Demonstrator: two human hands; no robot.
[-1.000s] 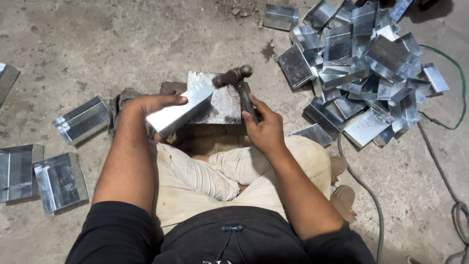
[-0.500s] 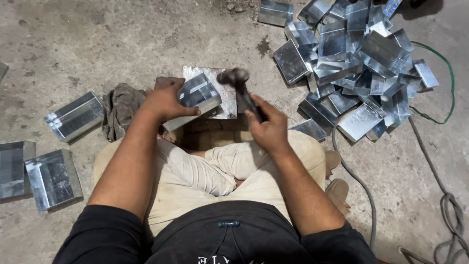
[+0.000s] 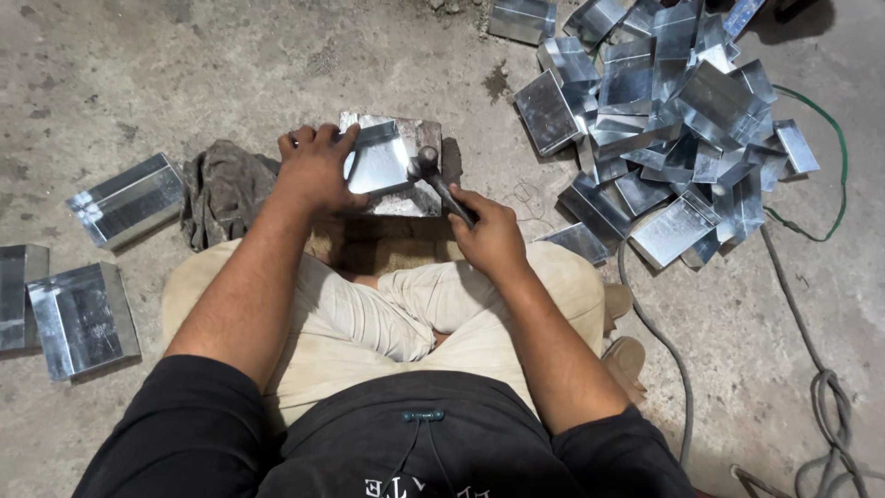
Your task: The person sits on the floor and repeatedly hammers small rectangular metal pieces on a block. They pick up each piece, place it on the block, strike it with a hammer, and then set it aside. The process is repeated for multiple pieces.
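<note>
Left hand (image 3: pixel 315 171) covers the near-left corner of the bent metal sheet (image 3: pixel 383 161), so the grip underneath can't be seen. Hammer (image 3: pixel 435 180) handle vanishes inside the right hand (image 3: pixel 489 235); head slightly blurred. Block (image 3: pixel 406 198) under the sheet mostly hidden. At 9 o'clock a metal piece (image 3: pixel 18 295) is cut by the frame edge. Pile of metal pieces (image 3: pixel 664 120) at 1 o'clock runs off the top edge. Grey cable (image 3: pixel 830 406) leaves at 4 o'clock.
</note>
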